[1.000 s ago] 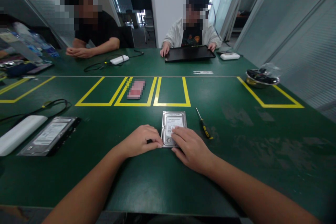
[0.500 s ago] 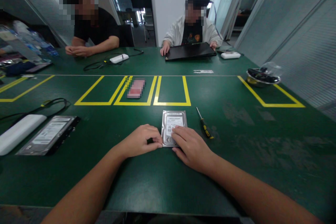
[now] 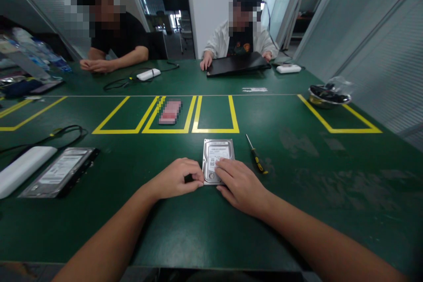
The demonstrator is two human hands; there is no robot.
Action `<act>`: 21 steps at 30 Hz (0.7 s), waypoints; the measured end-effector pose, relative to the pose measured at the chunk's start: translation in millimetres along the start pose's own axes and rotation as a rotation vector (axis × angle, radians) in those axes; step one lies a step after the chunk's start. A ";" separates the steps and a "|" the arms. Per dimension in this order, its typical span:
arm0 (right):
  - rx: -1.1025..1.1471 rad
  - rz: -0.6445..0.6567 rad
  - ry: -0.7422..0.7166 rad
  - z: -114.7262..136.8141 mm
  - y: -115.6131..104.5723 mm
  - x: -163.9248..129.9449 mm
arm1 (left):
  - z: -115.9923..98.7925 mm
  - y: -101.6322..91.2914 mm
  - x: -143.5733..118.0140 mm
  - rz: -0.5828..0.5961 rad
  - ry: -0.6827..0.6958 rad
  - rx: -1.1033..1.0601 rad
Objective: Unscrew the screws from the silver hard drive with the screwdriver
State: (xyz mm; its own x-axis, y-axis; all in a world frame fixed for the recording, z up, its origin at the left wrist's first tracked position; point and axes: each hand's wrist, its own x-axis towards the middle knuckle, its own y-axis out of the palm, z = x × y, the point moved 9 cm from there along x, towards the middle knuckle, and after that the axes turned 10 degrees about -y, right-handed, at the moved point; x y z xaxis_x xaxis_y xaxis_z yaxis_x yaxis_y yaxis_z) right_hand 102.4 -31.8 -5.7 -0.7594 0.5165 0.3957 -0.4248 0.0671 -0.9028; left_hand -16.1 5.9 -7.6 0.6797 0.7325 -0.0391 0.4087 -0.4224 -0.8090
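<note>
Nothing moved: hands (image 3: 243,185) flank silver hard drive (image 3: 218,154) (label up).

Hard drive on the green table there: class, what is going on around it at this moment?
A person seated at the green table has both hands on a hard drive lying flat, label up. The left hand touches its near left corner, fingers curled around something small and dark; the right hand rests its fingers on the drive's near end. A yellow-handled screwdriver lies untouched just right of the drive. A second drive sits far left. Two other people sit across the table.
</note>
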 end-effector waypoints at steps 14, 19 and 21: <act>-0.017 0.015 -0.010 1.2 -0.5 0.7 | -2.9 0.5 -0.5 0.004 0.039 -0.037; -0.032 0.008 -0.027 1.1 -0.1 0.2 | -0.7 1.0 -1.0 0.000 0.024 -0.031; -0.044 -0.008 -0.043 2.4 -1.4 -0.2 | -0.8 1.2 -1.1 -0.001 0.024 -0.034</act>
State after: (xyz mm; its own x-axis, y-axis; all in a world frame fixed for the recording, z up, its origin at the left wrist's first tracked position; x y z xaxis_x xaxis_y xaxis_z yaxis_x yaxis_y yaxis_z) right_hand 102.0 -34.0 -4.0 -0.7772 0.4784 0.4087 -0.4092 0.1091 -0.9059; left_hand -15.9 4.2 -8.0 0.6937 0.7198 -0.0238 0.4297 -0.4402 -0.7884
